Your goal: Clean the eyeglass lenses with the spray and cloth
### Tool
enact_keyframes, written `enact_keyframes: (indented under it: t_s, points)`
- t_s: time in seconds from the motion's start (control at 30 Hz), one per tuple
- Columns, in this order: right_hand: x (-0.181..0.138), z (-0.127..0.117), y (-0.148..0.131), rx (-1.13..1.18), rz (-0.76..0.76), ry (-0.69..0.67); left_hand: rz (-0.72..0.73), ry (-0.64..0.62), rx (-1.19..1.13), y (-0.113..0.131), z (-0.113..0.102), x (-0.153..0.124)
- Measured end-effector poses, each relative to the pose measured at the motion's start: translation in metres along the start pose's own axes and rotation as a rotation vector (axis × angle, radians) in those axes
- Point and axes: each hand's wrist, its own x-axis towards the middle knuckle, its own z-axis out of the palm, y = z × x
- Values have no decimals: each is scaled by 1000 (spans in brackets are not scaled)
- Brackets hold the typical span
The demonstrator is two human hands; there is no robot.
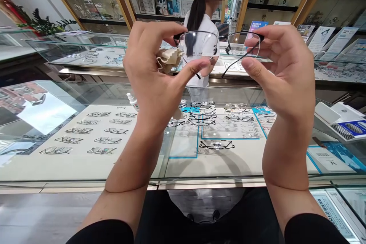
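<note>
Raised in front of me is a pair of half-rim eyeglasses [217, 37] with thin dark frames, held between both hands above the glass counter. My left hand [160, 61] is closed on the left side of the frame near the hinge, its thumb below the lens. Tucked in that palm is a crumpled beige cloth [169, 59]. My right hand [283, 61] pinches the other side at the hinge, fingers behind the lens and thumb in front. One dark temple slants down from the right hinge.
Under the glass display counter [137, 169] lie rows of eyeglasses [78, 130]. A white spray bottle [132, 101] stands behind my left wrist. To the right is an open white box [343, 120]. A person in a white shirt [223, 34] stands beyond, near another glass showcase [94, 51].
</note>
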Motion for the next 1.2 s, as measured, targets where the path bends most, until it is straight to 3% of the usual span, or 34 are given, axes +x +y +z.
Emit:
enact_keyframes:
  t_s: [0.17, 0.53, 0.73, 1.03, 1.2]
  points:
    - [-3, -1, -6, -5, 46, 39, -148, -36, -34, 6, 4, 0]
    - [-9, 0, -20, -64, 34, 147, -302, -85, -177, -12, 17, -7]
    - [-9, 0, -20, -77, 22, 155, -329, -35, -176, -11, 22, -12]
    - [-3, -3, 8, -30, 4, 75, -297, 102, -135, 2, 29, -20]
    - [-4, -3, 8, -42, 72, 66, -313, 70, -113, 10, 26, -18]
